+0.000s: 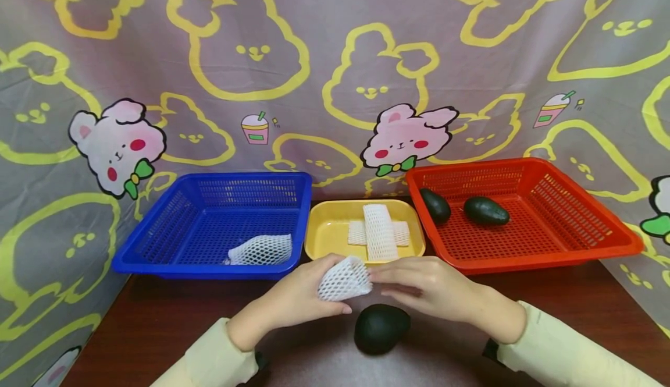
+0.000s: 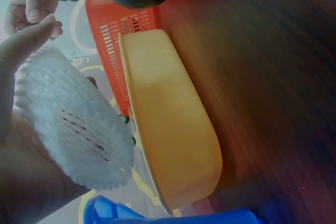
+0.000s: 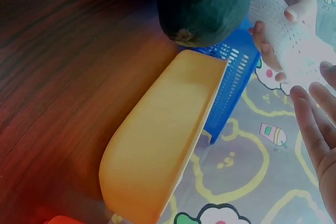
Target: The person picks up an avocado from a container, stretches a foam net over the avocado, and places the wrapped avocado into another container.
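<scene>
A white foam net sleeve (image 1: 345,280) is gripped in my left hand (image 1: 293,297), its thumb along the near side. My right hand (image 1: 437,285) is at the sleeve's right end, fingers mostly extended; whether they touch the net is hard to tell. In the right wrist view, the right hand's fingers (image 3: 310,124) are spread below the sleeve (image 3: 289,30). On the table beneath both hands lies a dark green avocado (image 1: 381,329), untouched. Behind the hands, the yellow tray (image 1: 327,230) holds white foam net sleeves (image 1: 380,233) laid crosswise.
At the left stands a blue basket (image 1: 209,269) with a net sleeve (image 1: 262,250) in it, something dark showing through the mesh. The red basket (image 1: 544,257) on the right contains two avocados (image 1: 487,210). A patterned cloth (image 1: 314,38) hangs behind.
</scene>
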Available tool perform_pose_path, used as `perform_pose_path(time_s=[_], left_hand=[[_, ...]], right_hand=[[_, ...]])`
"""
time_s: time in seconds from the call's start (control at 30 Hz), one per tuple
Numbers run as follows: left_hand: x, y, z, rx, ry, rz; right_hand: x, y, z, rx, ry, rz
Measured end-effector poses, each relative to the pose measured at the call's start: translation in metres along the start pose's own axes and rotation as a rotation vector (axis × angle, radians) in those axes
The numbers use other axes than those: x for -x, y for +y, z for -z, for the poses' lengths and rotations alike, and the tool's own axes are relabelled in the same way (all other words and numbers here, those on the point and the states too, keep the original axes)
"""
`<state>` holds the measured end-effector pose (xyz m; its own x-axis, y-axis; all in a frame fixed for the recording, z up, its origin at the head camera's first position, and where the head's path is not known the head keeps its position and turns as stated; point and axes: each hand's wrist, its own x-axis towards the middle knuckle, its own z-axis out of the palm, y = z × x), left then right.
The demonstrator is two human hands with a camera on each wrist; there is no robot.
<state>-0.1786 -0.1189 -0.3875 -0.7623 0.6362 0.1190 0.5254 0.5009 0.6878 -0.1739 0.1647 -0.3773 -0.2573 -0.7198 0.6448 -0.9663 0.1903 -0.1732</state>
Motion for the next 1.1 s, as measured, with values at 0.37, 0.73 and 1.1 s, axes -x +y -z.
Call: perform_pose_path(time_s=[0.37, 0.73, 1.1], left_hand=[[0.009, -0.006, 0.000, -0.085, 0.003, 0.011], [0.023, -0.017, -0.006, -0.124, -0.028, 0.030], [0.034, -0.024, -0.017, -0.218, -0.072, 0.019]], right_hand=[[0.015, 0.001, 0.004, 0.004, -0.034, -0.102], [0.032, 0.001, 0.010, -0.063, -0.184, -0.230], [0.047, -0.001, -0.001, -0.156, -0.360, -0.340]])
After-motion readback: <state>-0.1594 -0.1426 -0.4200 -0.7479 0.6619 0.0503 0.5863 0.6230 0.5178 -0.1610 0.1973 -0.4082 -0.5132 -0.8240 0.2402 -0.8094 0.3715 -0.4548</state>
